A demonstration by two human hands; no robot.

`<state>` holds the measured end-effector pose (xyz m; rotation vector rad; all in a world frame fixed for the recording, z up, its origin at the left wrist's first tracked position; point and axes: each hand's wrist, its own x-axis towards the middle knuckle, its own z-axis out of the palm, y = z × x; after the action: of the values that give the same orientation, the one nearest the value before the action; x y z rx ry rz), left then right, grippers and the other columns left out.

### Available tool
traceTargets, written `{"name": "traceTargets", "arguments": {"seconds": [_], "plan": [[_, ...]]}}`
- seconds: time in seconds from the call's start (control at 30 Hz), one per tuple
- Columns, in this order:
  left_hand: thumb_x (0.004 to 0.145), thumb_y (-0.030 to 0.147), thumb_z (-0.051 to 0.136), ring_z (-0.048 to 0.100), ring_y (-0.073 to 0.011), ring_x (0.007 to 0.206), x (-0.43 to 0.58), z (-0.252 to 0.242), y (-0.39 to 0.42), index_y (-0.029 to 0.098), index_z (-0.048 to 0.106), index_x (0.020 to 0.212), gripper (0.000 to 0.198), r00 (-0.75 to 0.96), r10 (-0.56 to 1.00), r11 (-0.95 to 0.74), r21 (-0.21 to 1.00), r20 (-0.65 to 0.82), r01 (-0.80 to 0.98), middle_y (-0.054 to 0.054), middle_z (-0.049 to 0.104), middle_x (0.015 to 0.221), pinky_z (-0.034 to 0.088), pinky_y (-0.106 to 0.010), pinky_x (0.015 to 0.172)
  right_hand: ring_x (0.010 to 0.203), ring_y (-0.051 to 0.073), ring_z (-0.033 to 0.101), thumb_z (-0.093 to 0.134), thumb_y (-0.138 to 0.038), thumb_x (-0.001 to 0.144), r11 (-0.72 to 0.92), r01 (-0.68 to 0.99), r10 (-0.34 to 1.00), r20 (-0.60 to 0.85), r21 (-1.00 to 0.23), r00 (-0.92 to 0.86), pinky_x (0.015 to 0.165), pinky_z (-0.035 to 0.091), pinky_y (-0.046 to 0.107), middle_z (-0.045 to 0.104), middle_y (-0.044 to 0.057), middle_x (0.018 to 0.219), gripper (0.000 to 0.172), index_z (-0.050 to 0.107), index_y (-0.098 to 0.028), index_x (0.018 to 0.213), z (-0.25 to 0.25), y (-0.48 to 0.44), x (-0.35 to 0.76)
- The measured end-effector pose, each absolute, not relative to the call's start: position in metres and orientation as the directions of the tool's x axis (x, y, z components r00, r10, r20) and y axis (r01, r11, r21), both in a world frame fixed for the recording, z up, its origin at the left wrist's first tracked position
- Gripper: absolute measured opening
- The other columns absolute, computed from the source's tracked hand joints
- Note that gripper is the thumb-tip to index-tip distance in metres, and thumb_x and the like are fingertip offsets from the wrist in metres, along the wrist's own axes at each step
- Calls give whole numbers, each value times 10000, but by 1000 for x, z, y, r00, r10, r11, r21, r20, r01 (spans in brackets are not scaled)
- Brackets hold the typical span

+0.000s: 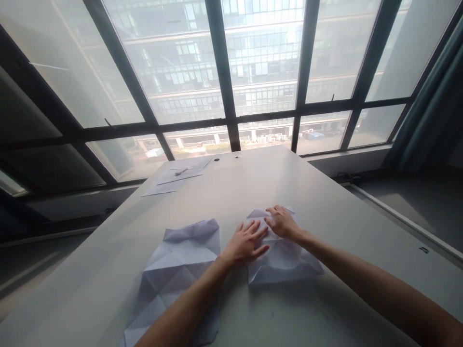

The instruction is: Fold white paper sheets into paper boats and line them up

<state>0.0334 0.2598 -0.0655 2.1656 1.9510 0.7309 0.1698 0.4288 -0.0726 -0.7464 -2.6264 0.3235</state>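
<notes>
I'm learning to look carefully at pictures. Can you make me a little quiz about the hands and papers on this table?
1. True or false: both hands press on the same creased sheet.
2. Which lies left of the hands: A) another crumpled sheet, B) a cup, C) a book?
3. What lies on the flat papers at the far end?

Key:
1. True: left hand and right hand rest on the creased sheet.
2. A, the crumpled sheet.
3. A pen on the flat papers, on the table.

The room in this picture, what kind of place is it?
Probably an office or workroom on an upper floor: a long white table stands against tall windows facing another building, and both hands press creased paper flat.
</notes>
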Motion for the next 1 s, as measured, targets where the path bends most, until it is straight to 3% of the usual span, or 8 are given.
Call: {"name": "traceTargets", "arguments": {"seconds": [0.07,0.13,0.27,0.43,0.53,0.63,0.8,1.0], "plan": [[925,430,578,532,-316,1252,31,-65,263,324,627,1280,374,-62,939,-97,432,339,897,-94,614,1320,236,-529,1139,1272,310,464,512,-450,943,850,414,496,229,-326,-838,1061,340,399,538,189,1376,539,531,-135,1381,-81,418,177],[949,369,540,582,-291,1175,29,-66,266,284,630,1270,343,-159,910,-15,414,383,910,-101,651,1233,310,-493,1109,1386,321,353,496,-479,946,873,374,449,218,-312,-867,1133,264,433,427,187,1496,614,450,-140,1456,-89,408,183],[979,467,460,372,-316,1402,24,-72,266,239,451,1454,527,-130,954,69,222,272,972,-124,444,1503,261,-531,1149,1429,318,303,456,-459,971,893,324,409,259,-313,-875,1167,222,489,380,145,1542,581,416,-192,1485,-93,398,183],[974,610,354,243,-328,1472,17,-73,261,213,339,1523,678,-140,982,129,96,126,987,-121,289,1594,182,-606,1164,1298,270,453,437,-324,983,889,272,413,389,-368,-824,1109,347,425,528,134,1392,428,528,-184,1377,-79,398,184],[980,586,371,274,-314,1462,11,-71,259,206,382,1502,646,-171,974,152,127,148,980,-118,328,1578,223,-571,1168,1178,262,515,508,-378,958,909,209,351,393,-360,-850,1038,420,401,601,106,1240,382,577,-229,1303,-74,397,190],[999,544,371,329,-290,1438,5,-69,260,246,454,1458,554,-210,952,169,188,223,968,-90,398,1546,274,-516,1166,1216,278,477,577,-422,919,933,167,284,369,-318,-885,1059,404,412,572,108,1282,419,579,-244,1298,-76,394,194],[1003,451,421,419,-279,1371,1,-70,246,231,560,1349,433,-327,865,232,275,381,933,-100,503,1454,341,-481,1140,1232,278,456,589,-410,909,936,197,298,360,-292,-884,1076,383,391,561,113,1297,423,586,-229,1292,-81,394,189],[958,330,500,543,-250,1235,0,-56,230,179,600,1242,337,-407,821,210,452,400,867,-106,613,1288,425,-429,1080,1222,289,467,576,-422,914,937,185,290,363,-297,-886,1068,384,398,573,121,1291,426,595,-219,1288,-77,393,186]]}}
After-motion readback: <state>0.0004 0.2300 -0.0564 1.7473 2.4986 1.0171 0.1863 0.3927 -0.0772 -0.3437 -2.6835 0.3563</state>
